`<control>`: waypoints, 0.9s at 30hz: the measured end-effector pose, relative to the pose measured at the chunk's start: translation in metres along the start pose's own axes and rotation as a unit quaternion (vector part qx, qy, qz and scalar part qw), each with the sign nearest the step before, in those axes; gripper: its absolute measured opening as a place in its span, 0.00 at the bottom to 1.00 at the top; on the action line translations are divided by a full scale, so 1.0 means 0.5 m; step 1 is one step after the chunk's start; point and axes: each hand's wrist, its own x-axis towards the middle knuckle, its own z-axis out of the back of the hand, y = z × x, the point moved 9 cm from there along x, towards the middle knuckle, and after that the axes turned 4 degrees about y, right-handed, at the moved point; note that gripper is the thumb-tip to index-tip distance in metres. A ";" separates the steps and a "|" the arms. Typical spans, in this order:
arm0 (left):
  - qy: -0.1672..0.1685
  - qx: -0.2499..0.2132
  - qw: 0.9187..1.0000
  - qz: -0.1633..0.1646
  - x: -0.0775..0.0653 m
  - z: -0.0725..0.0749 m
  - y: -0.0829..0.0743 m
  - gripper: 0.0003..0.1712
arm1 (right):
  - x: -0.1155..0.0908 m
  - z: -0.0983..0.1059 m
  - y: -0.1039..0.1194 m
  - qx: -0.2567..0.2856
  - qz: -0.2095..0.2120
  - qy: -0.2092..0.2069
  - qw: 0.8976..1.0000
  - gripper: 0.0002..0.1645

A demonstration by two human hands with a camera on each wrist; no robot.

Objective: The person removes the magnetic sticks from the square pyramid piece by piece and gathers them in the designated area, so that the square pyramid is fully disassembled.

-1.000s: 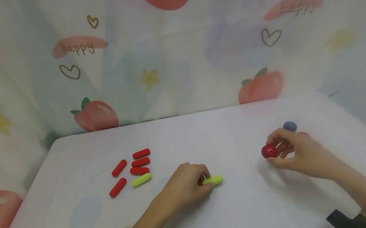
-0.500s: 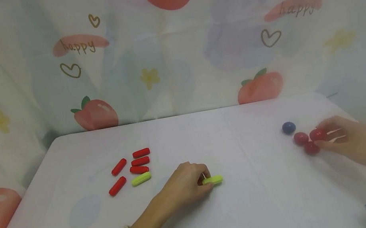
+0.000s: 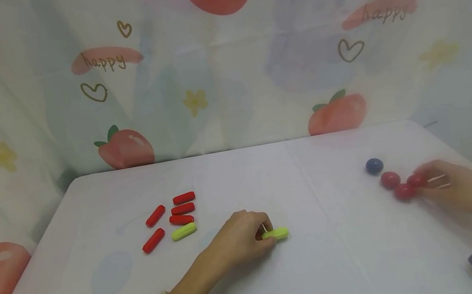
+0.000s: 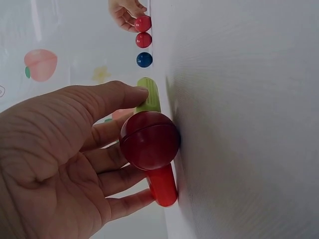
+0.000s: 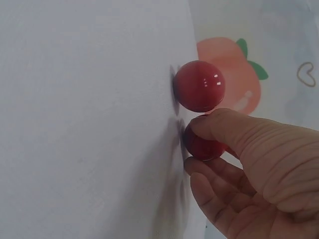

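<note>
My left hand pinches a yellow-green ribbed stick low over the table. In the left wrist view the thumb lies on that stick; a dark red ball and a red stick also sit by the fingers, both hidden in the head view. At the right, my right hand holds a red ball between thumb and fingers. Close against it is a second red ball, with a third red ball and a blue ball farther back.
Several red sticks and another yellow-green stick lie on the left of the white table. A printed curtain hangs behind the table's far edge.
My right hand has carried its red ball rightward to the other balls, then slightly nearer to me. The left hand has stayed in place with the yellow-green stick.
</note>
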 end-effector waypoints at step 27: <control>-0.015 -0.045 0.997 -0.066 -0.004 0.012 -0.034 0.14 | -0.045 0.028 0.224 -0.008 0.059 -0.075 0.995 0.28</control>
